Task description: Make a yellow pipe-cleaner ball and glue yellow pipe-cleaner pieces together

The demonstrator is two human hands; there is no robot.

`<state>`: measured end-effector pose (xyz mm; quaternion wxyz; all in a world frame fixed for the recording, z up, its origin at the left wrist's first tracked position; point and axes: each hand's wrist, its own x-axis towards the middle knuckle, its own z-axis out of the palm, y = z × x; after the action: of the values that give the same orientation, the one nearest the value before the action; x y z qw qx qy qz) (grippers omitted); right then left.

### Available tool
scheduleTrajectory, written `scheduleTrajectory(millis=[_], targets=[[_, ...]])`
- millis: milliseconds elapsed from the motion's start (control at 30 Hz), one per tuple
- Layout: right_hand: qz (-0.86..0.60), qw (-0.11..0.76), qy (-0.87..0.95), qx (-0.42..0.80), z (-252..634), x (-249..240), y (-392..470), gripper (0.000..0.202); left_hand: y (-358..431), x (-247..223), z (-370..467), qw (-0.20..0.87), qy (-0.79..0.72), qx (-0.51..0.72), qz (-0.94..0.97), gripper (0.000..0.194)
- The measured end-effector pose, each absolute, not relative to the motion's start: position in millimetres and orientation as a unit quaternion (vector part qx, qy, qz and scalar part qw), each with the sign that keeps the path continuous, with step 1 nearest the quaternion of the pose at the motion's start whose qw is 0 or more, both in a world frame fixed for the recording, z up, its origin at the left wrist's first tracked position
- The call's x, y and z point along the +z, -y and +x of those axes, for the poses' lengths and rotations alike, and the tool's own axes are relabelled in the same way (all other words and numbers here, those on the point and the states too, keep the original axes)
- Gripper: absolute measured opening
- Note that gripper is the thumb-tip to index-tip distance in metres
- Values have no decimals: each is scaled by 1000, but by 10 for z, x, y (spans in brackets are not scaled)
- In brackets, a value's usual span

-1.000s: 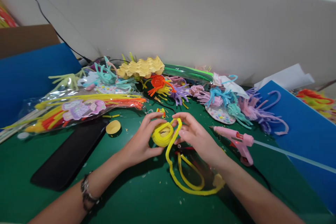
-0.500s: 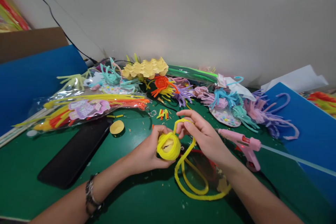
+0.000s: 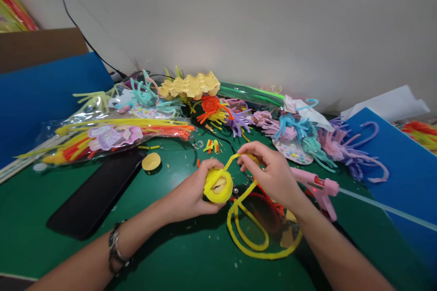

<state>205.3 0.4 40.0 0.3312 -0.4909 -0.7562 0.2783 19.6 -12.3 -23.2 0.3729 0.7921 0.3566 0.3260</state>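
The left hand (image 3: 196,191) is half closed in a C around a round, pale-cored ball wound with fuzzy yellow cord (image 3: 223,195). The ball sits at that hand's 3 o'clock, touching the digits above and below it, and looks lifted from the green surface (image 3: 164,254). Its beige core faces up and back, perhaps so that the windings stay in sight.

The right hand (image 3: 275,175), at the ball's 2 o'clock, has its fingertips nearly together, pinching the loose yellow cord (image 3: 232,160) that leaves the ball's top edge. The short span between ball and fingertips is straight, which suggests light tension: one hand steadies, the other draws. The rest of the cord hangs slack in loops at the ball's 4 o'clock, likely left free so it feeds without snagging.

At the right hand's 3 o'clock, partly hidden by it, rests a pink plastic glue gun (image 3: 322,186), seemingly kept within reach. A small, round beige cup (image 3: 151,162) stands between the ball's 9 and 10 o'clock, well apart.
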Motion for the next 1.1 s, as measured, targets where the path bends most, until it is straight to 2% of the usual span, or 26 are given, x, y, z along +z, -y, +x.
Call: scheduleTrajectory(millis=[100, 367, 433, 567, 633, 767, 867, 933, 1033, 1100], targets=[[-471, 335, 757, 306, 2029, 402, 14, 7, 128, -180, 196, 402, -345, 304, 791, 62], [-481, 329, 750, 313, 2053, 419, -1, 8, 135, -70, 190, 431, -291, 287, 804, 53], [-493, 324, 750, 298, 2093, 407, 2, 13, 126, -78, 195, 417, -297, 302, 804, 52], [-528, 299, 753, 254, 2276, 404, 146, 37, 106, -90, 209, 391, -332, 320, 797, 48], [-562, 285, 743, 226, 2422, 436, 311, 40, 98, -90, 218, 386, -350, 321, 791, 45], [-620, 126, 741, 224, 2815, 493, 703, 30, 74, -97, 226, 368, -409, 331, 767, 44], [-658, 69, 709, 243, 3159, 402, 880, 34, 50, -121, 216, 356, -445, 333, 751, 45], [-744, 111, 633, 183, 3344, 277, 899, 41, 38, -145, 210, 347, -456, 332, 749, 44], [-844, 212, 492, -2, 3434, 87, 814, 52, 33, -180, 211, 338, -451, 337, 754, 45], [-844, 223, 487, -19, 3368, 2, 723, 55, 33, -196, 214, 330, -442, 347, 758, 46]])
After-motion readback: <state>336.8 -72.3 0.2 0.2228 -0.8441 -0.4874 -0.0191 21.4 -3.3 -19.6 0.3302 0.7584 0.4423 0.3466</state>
